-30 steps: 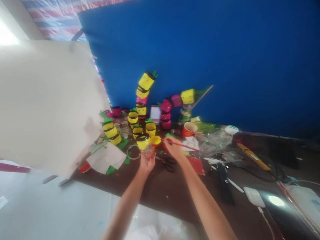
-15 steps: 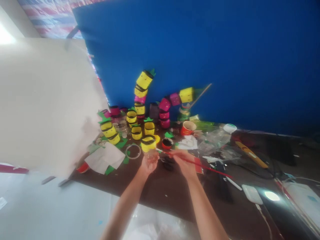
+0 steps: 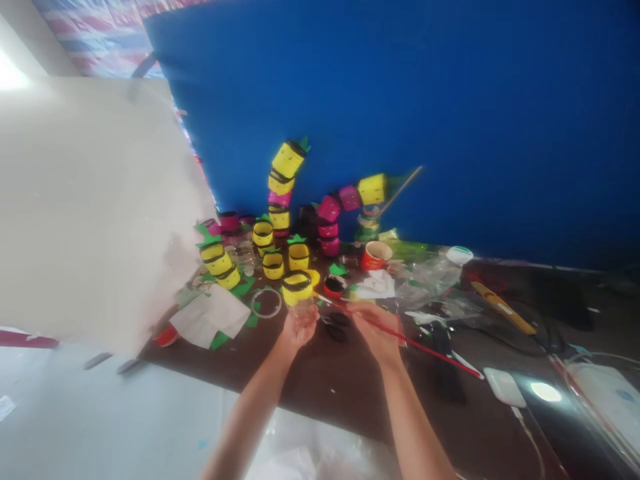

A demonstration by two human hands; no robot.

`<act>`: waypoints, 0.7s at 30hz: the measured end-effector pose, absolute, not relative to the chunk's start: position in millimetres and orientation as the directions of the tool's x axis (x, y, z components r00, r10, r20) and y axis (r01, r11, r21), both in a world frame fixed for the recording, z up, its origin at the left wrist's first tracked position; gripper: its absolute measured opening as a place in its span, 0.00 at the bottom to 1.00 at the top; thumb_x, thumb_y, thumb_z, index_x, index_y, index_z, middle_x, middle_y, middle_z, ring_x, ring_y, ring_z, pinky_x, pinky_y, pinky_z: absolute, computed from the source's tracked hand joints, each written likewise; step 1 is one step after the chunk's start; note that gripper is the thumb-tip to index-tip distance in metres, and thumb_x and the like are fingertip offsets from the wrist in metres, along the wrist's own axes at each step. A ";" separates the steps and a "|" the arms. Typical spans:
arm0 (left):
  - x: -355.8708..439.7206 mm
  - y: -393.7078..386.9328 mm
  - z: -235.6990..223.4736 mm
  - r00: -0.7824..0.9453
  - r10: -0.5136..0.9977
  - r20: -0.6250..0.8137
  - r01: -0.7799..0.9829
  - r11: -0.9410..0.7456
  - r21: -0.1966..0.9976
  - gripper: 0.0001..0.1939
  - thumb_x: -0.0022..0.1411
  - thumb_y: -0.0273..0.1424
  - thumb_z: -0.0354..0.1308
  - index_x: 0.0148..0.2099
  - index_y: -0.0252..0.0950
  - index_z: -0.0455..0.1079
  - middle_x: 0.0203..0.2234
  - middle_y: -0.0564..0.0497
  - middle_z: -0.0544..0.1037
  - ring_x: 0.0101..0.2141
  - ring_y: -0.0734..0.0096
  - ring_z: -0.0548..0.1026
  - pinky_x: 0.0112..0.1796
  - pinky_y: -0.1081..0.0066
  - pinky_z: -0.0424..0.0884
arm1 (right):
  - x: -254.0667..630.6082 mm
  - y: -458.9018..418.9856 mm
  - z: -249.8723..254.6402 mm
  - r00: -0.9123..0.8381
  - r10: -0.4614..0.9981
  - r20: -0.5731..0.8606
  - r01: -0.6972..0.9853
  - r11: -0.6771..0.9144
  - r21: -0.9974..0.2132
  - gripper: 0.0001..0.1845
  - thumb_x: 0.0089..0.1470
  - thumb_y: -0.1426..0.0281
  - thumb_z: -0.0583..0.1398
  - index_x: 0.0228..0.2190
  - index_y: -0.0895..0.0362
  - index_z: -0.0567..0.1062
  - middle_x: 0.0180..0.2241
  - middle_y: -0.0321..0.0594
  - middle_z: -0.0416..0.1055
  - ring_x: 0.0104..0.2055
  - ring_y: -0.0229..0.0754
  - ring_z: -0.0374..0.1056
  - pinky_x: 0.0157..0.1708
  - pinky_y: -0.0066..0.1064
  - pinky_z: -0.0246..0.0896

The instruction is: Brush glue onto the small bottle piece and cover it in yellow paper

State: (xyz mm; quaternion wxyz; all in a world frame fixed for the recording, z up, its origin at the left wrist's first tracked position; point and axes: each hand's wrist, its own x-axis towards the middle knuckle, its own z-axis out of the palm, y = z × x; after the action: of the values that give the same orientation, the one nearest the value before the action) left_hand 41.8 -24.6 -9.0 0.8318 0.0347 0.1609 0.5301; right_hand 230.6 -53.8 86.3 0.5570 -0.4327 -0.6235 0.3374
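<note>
My left hand is closed around the clear lower part of a small yellow-painted plastic cup with a black rim. In my right hand is a long red-handled paintbrush, its light tip pointing left, just right of the cup; whether they touch I cannot tell. Beyond the hands stands a small red pot with black inside. Black-handled scissors lie between my hands. Several yellow cups with black bands and green leaf shapes, such as this one, stand behind.
Curved stacks of yellow and magenta cups rise before the blue board. White paper and a clear ring lie left. On the right are a red paper cup, clear plastic, an orange-yellow tool and cables.
My right hand has shifted slightly right and down, and the brush handle's far end has dropped. The cup and my left hand are nearly where they were.
</note>
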 end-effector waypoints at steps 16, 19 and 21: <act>34.4 -25.0 -9.5 0.464 0.843 -0.271 -0.831 0.521 0.195 0.19 0.67 0.36 0.40 0.31 0.32 0.67 0.17 0.53 0.68 0.10 0.84 0.56 0.11 0.82 0.53 | 243.0 -30.5 101.2 0.046 0.808 0.588 0.404 0.523 -0.750 0.14 0.59 0.65 0.52 0.31 0.53 0.76 0.36 0.41 0.74 0.42 0.45 0.71 0.44 0.39 0.66; 30.8 -23.7 -14.0 0.471 0.847 -0.246 -0.824 0.522 0.221 0.19 0.65 0.40 0.45 0.25 0.35 0.61 0.10 0.59 0.57 0.07 0.86 0.48 0.09 0.83 0.47 | 231.2 3.7 126.9 -0.121 0.786 0.606 0.577 0.553 -0.601 0.15 0.60 0.70 0.48 0.40 0.54 0.73 0.43 0.44 0.73 0.48 0.47 0.69 0.49 0.42 0.63; 28.8 -22.2 -17.0 0.473 0.852 -0.224 -0.820 0.518 0.242 0.22 0.65 0.43 0.46 0.22 0.37 0.57 0.08 0.62 0.51 0.06 0.86 0.44 0.08 0.82 0.44 | 214.7 31.1 143.7 -0.297 0.871 0.390 0.760 0.464 -0.455 0.17 0.56 0.75 0.48 0.44 0.56 0.71 0.53 0.49 0.68 0.50 0.50 0.68 0.48 0.42 0.63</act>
State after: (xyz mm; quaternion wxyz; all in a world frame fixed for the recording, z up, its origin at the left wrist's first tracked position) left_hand 28.8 -22.2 -17.0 0.8566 0.0504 0.1592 0.4882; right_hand 214.7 31.1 143.7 0.3024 -0.5097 -0.8002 0.0917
